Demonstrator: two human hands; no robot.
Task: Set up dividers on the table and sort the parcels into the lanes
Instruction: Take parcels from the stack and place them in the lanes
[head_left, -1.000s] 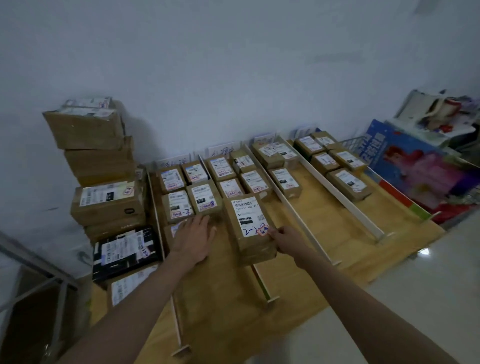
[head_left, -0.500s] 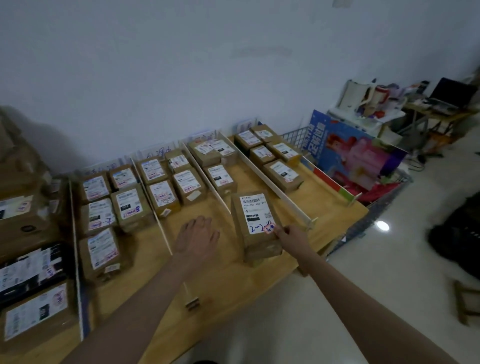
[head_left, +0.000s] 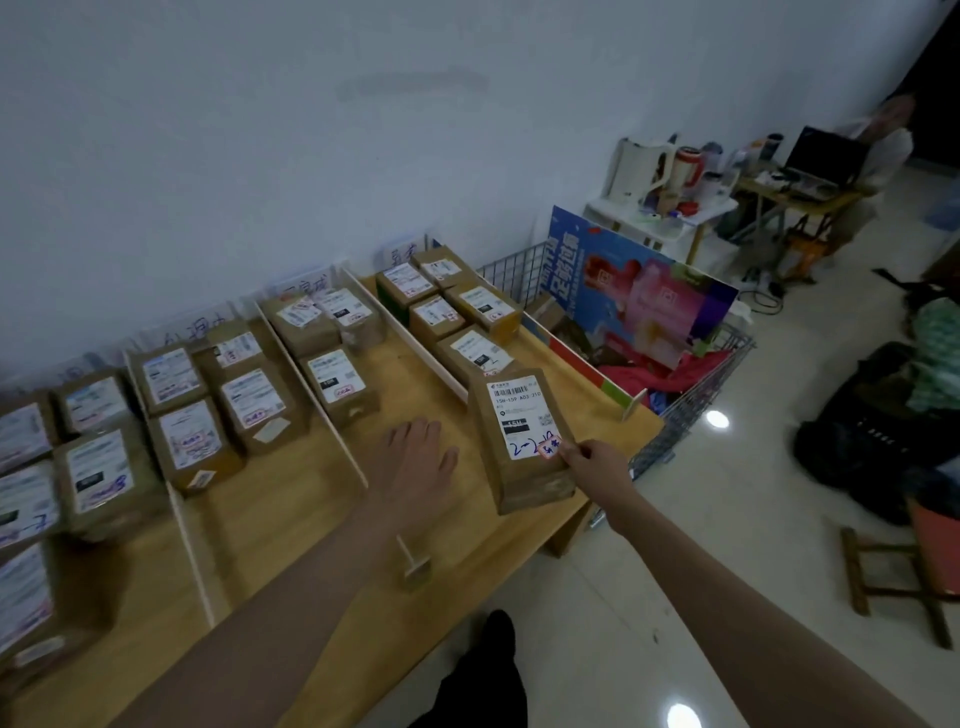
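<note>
A brown cardboard parcel (head_left: 519, 441) with a white label marked "2-2" is lifted above the wooden table (head_left: 291, 499) near its front right. My right hand (head_left: 592, 462) grips its near right corner. My left hand (head_left: 415, 462) hovers flat with relaxed fingers over the table just left of that parcel, holding nothing. White dividers (head_left: 405, 338) split the table into lanes. Several labelled parcels (head_left: 249, 405) lie in rows in the lanes, and the rightmost lane holds several more parcels (head_left: 467, 312).
A wire basket (head_left: 691, 395) with a colourful poster board (head_left: 634, 296) and red cloth stands right of the table. Further right are a white side table with a kettle (head_left: 641, 166), a laptop (head_left: 826, 156), a dark bag (head_left: 872, 415) and a wooden stool (head_left: 898, 582).
The view has swung right, so the stack of boxes at the left has left the frame. My right hand has carried the parcel rightward across the lanes; my left hand followed alongside.
</note>
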